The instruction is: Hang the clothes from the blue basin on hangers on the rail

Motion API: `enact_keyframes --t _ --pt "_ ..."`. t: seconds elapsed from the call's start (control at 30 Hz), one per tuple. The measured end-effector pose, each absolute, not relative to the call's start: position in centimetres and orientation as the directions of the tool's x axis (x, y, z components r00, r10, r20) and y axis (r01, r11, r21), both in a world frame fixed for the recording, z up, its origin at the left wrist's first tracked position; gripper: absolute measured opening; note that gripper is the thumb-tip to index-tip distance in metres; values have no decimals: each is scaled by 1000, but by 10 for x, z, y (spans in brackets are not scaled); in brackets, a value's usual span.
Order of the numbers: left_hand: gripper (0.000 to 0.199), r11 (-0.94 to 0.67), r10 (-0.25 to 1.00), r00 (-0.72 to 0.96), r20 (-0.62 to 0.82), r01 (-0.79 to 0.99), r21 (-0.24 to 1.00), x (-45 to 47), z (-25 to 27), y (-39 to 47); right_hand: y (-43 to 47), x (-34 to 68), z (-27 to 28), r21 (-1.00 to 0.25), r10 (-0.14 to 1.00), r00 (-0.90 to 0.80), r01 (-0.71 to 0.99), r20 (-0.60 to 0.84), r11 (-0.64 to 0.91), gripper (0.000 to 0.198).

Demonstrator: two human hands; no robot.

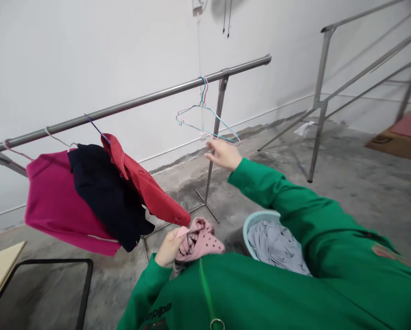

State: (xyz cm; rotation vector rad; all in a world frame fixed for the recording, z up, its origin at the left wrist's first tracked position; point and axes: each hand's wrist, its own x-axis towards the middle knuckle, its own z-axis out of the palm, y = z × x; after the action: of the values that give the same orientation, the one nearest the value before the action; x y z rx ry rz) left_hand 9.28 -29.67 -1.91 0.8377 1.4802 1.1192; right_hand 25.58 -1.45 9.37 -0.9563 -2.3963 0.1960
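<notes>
"What's the left hand (pixel 167 249) doing?"

"It's clamped on a pink polka-dot garment (pixel 209 240), low in front of the green jacket (pixel 247 295)."

"And the right hand (pixel 225 155)?"

"Raised, fingers loosely parted, right by the blue and pink wire hangers (pixel 203 104) on the metal rail (pixel 150 97). I can't tell whether it touches them."

"What else hangs there?"

"A magenta top (pixel 57 201), a navy garment (pixel 104 192) and a red collared shirt (pixel 147 183). Grey cloth (pixel 274 245) fills a pale blue tub (pixel 246 229) below."

Black frame (pixel 54 261) and, apparently, a cardboard box (pixel 396 145)
</notes>
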Motion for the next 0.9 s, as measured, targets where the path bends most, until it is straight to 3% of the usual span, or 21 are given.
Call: enact_keyframes --t 0.1,0.3,0.53,0.7,0.9 --pt "42 340 931 -145 -335 9 941 102 -9 -298 40 257 118 -166 714 -387 804 583 571 52" --pt "42 227 948 -243 -204 71 971 99 -1 -305 93 260 130 -7 787 -394 892 474 451 33" --pt "50 323 908 -304 -287 76 943 96 -14 -311 96 272 136 20 784 -434 880 445 475 38" --pt "42 249 924 -324 -205 102 963 102 -7 -303 92 271 149 18 754 -415 881 509 472 43" --pt "47 281 938 -242 -248 112 953 102 -11 -295 68 290 128 -182 704 -340 813 623 554 34"
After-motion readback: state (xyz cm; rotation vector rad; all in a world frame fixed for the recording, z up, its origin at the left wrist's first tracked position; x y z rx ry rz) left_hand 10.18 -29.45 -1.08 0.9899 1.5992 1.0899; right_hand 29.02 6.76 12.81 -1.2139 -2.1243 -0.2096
